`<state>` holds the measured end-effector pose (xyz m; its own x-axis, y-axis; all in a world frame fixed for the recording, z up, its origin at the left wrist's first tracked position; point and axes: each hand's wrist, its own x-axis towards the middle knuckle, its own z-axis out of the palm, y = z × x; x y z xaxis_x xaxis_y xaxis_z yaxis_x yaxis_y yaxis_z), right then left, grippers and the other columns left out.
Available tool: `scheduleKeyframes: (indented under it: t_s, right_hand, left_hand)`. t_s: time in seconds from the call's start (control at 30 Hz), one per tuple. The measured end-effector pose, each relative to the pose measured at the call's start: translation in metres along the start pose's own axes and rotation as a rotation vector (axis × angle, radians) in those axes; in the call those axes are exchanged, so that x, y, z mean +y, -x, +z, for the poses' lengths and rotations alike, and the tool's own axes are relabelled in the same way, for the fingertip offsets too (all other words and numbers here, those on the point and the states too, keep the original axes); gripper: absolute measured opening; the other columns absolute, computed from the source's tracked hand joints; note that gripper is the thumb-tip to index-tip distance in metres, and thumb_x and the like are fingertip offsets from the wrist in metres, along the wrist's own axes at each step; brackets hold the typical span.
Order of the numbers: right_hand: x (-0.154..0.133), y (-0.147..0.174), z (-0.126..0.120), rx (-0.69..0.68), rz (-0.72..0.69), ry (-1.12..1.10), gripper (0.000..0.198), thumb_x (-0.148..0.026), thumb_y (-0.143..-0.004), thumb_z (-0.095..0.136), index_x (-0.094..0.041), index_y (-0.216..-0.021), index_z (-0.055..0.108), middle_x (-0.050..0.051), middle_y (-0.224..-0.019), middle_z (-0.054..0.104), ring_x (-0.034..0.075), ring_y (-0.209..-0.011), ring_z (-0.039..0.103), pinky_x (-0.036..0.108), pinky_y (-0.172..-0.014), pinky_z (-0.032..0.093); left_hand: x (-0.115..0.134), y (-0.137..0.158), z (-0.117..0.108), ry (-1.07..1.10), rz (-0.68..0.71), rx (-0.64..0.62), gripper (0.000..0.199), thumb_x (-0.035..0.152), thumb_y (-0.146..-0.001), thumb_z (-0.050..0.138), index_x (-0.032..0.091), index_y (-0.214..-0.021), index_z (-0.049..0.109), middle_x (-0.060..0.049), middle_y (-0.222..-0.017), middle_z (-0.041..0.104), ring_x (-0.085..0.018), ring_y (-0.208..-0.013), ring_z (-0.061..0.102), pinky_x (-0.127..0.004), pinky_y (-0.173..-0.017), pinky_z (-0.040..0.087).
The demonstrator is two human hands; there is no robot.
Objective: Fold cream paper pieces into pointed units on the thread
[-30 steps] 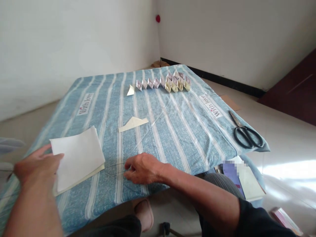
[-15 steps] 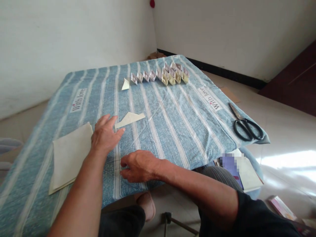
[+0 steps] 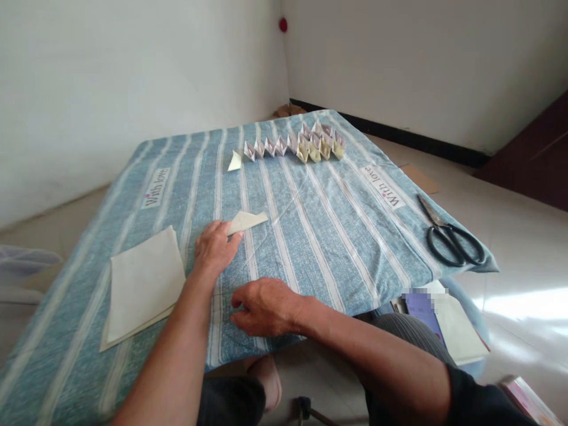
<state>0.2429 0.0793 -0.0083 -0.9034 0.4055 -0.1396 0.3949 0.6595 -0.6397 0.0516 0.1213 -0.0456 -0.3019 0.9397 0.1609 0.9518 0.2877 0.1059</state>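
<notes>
My left hand (image 3: 218, 247) has its fingers and thumb closed on the left end of a cream folded paper (image 3: 248, 222), a hat-like shape with a low peak and a flat lower strip. Near the front edge of the cloth my right hand (image 3: 261, 306) rests with half-curled fingers, a gap between thumb and forefinger and nothing visible in it. Left of my left forearm lies a stack of cream paper sheets (image 3: 144, 284), partly covered by the arm.
Folded paper pieces (image 3: 319, 145) stand in rows at the back, a single folded piece (image 3: 235, 160) to their left. Black-handled scissors (image 3: 452, 239) lie at the right corner of the striped tablecloth (image 3: 306, 236). Beyond the right edge, papers (image 3: 461, 331) sit on a stool.
My left hand has moved right and closed on the left end of the folded paper, which now sits slightly tilted. My right hand stays near the front edge. The view has shifted a little.
</notes>
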Motion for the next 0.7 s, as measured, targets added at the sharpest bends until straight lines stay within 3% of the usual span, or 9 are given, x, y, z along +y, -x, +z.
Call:
scheduleKeyframes:
  t_s: [0.17, 0.33, 0.53, 0.7]
  right_hand:
    - [-0.005, 0.001, 0.005, 0.043, 0.007, -0.058, 0.023, -0.027, -0.083, 0.053, -0.019, -0.095, 0.071, 0.005, -0.082, 0.071, 0.019, -0.072, 0.061, 0.027, -0.064, 0.042]
    - [-0.009, 0.003, 0.005, 0.046, 0.038, -0.099, 0.017, -0.022, -0.08, 0.054, -0.018, -0.08, 0.07, 0.003, -0.068, 0.065, 0.015, -0.061, 0.054, 0.026, -0.057, 0.036]
    - [-0.011, 0.004, 0.006, 0.062, 0.068, -0.157, 0.015, -0.019, -0.077, 0.055, -0.019, -0.079, 0.07, 0.001, -0.065, 0.061, 0.014, -0.061, 0.05, 0.026, -0.058, 0.034]
    - [-0.01, 0.004, 0.009, 0.068, 0.079, -0.174, 0.016, -0.018, -0.077, 0.054, -0.019, -0.079, 0.07, 0.001, -0.064, 0.06, 0.014, -0.061, 0.05, 0.027, -0.058, 0.032]
  left_hand:
    - [0.007, 0.015, -0.002, -0.016, -0.017, 0.012, 0.033, 0.032, -0.091, 0.048, 0.014, -0.114, 0.063, -0.016, -0.13, 0.057, -0.029, -0.126, 0.049, -0.04, -0.104, 0.038]
    - [0.01, 0.025, -0.004, -0.03, -0.013, 0.015, 0.027, 0.03, -0.091, 0.051, 0.016, -0.11, 0.065, -0.017, -0.132, 0.057, -0.028, -0.127, 0.049, -0.04, -0.103, 0.039]
    - [0.012, 0.03, -0.007, 0.012, -0.011, 0.021, 0.02, 0.031, -0.089, 0.056, 0.017, -0.1, 0.065, -0.014, -0.123, 0.06, -0.028, -0.121, 0.053, -0.04, -0.099, 0.041]
    - [0.014, 0.032, -0.006, 0.066, 0.024, 0.059, 0.027, 0.026, -0.088, 0.058, 0.018, -0.114, 0.06, -0.014, -0.132, 0.055, -0.027, -0.127, 0.047, -0.04, -0.102, 0.038]
